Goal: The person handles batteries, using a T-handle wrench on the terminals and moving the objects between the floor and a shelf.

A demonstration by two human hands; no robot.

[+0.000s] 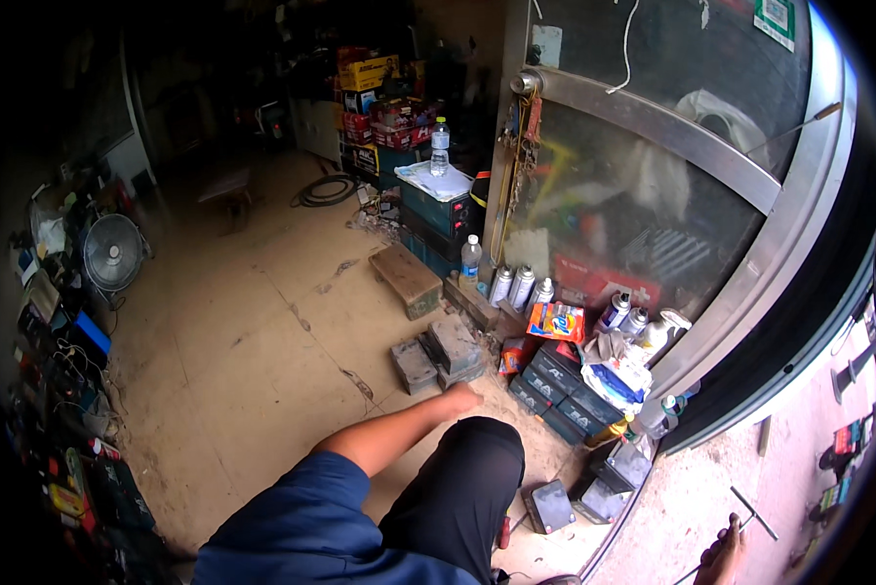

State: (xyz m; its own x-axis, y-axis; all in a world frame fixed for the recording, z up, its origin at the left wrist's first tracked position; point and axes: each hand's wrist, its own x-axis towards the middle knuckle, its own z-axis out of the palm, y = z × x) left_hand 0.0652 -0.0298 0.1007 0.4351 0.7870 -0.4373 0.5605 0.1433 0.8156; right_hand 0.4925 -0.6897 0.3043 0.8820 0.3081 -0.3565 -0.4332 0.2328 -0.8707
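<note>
My left hand (460,399) is stretched out just past my bent knee, close to a small stack of dusty grey block-shaped batteries (455,346). Its fingers are mostly hidden, so their grip does not show. Low at the right edge, my right hand (723,558) is closed around the thin rod of a T-handle tool (753,513), whose crossbar sticks out beyond the fingers. Between my hands, a loose dark battery (553,506) lies on the floor by my leg, and more grey batteries (621,466) sit beside the door track.
A wooden block stool (406,280) stands ahead. Black batteries (553,388), spray cans (521,288) and an orange packet (557,322) crowd the metal-framed glass door (653,127). A fan (113,252) and clutter line the left side. A water bottle (440,146) tops stacked boxes.
</note>
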